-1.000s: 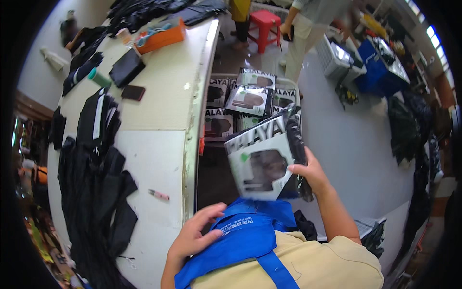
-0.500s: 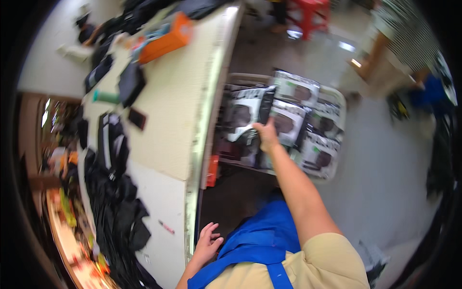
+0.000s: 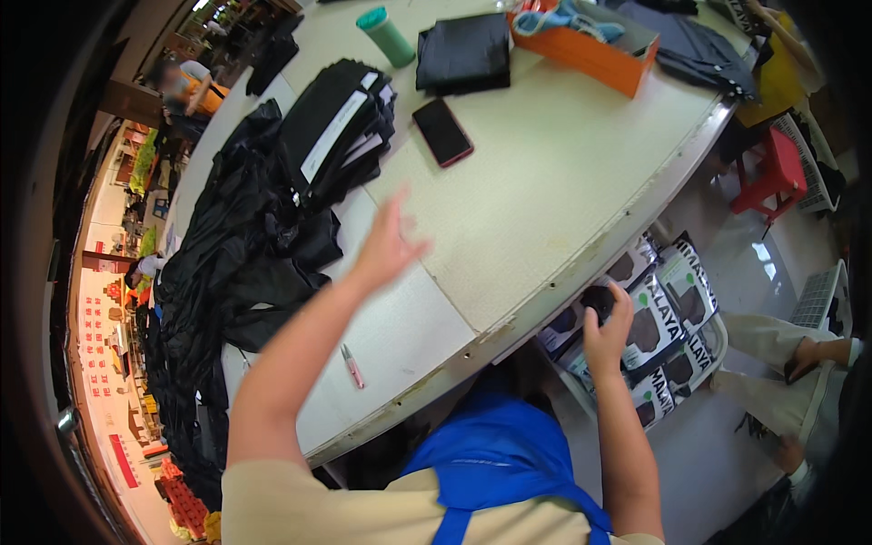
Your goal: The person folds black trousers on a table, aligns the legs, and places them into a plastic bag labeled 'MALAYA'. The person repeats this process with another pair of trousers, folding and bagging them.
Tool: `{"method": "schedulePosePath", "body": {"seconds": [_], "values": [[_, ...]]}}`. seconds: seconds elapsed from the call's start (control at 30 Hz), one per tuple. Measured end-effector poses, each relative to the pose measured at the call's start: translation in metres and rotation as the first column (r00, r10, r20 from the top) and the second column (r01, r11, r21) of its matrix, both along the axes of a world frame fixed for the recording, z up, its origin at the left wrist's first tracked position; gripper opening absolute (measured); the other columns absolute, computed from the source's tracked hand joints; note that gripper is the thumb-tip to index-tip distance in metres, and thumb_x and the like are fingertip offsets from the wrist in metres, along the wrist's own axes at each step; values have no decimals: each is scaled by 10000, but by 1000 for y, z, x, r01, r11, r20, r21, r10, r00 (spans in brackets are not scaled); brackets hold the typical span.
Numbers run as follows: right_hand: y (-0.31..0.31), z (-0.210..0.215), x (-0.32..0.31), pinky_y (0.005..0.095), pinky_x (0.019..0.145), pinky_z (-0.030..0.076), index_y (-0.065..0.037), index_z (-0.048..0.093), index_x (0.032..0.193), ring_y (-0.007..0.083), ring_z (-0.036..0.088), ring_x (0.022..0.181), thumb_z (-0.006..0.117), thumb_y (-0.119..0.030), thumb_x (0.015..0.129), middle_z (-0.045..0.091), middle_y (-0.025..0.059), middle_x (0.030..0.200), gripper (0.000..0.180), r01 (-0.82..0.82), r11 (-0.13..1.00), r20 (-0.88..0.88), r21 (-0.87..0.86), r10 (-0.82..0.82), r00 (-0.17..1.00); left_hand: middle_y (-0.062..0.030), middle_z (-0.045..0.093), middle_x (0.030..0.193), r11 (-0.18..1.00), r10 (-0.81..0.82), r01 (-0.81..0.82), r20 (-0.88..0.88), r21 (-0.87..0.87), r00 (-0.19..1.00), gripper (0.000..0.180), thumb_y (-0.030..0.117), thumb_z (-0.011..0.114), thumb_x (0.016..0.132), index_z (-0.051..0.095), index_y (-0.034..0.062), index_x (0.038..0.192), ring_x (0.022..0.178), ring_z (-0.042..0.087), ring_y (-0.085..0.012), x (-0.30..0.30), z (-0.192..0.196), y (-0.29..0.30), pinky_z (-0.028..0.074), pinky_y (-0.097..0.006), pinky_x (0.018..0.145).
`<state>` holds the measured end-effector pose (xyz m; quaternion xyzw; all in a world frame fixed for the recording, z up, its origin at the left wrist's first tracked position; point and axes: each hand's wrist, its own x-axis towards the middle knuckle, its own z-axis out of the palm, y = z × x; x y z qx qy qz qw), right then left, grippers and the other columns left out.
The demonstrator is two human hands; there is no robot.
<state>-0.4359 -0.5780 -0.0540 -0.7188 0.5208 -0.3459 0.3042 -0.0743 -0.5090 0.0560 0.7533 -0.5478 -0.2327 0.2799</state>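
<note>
My left hand (image 3: 391,247) hovers over the white worktable (image 3: 509,209), fingers spread and blurred, with nothing in it. To its left lies a heap of black garments (image 3: 263,272), with a stack of folded black pieces with white strips (image 3: 338,127) on top. At the right, beyond the table's edge, my right hand (image 3: 609,336) is over a light-coloured crate (image 3: 718,350) of flat printed packages (image 3: 656,327). Its thumb and fingers curve around something dark and rounded (image 3: 598,300); whether that is loose or part of a package I cannot tell.
On the table are a phone (image 3: 442,133), a pen (image 3: 352,367), a green cylinder (image 3: 386,36), a folded black bundle (image 3: 463,54) and an orange box (image 3: 586,50). A red stool (image 3: 770,177) stands beyond the table. Another person's hand (image 3: 804,357) is at the right.
My view has swung left toward the table. My left hand has risen from beside my apron to over the tabletop. My right hand is still at the crate, on a different spot.
</note>
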Motion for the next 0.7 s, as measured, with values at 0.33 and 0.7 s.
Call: {"method": "schedulePosePath", "body": {"seconds": [0.33, 0.7], "values": [[-23, 9, 121, 423, 951, 341, -83, 569, 1129, 285, 494, 1151, 678, -180, 738, 532, 81, 1190, 417, -212, 969, -456, -124, 134, 880, -289, 395, 1353, 677, 530, -588, -260, -443, 807, 1265, 290, 934, 527, 91, -149, 1362, 1234, 442, -335, 336, -3, -335, 342, -486, 1041], [-37, 10, 118, 387, 929, 352, -127, 566, 1101, 220, 503, 1121, 653, -206, 744, 522, 49, 1161, 376, -186, 982, -378, -34, 160, 912, -150, 613, 1129, 781, 359, -623, -799, -26, 483, 441, 222, 752, 790, 575, 8, 1133, 1030, 605, -327, 505, -109, -416, 488, -510, 914]]}}
